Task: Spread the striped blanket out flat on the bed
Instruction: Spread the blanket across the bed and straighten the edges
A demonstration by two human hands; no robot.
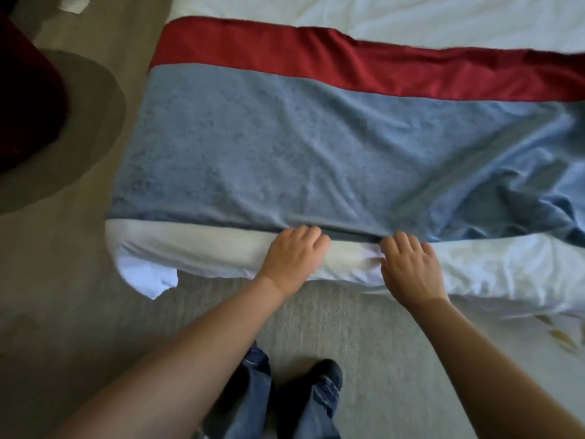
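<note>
The striped blanket (285, 147) lies across the white bed (196, 248), with a wide blue band nearest me and a red band beyond it. Its left part lies fairly flat; its right part is wrinkled and bunched. My left hand (292, 258) and my right hand (408, 264) rest side by side at the blanket's near hem, over the bed's front edge. Both have their fingers curled onto the blue hem, gripping it.
White sheet shows beyond the red band at the top. Beige carpet (364, 337) runs in front of the bed, where my jeans and dark shoes stand. A dark red seat (25, 99) sits on the floor at the far left.
</note>
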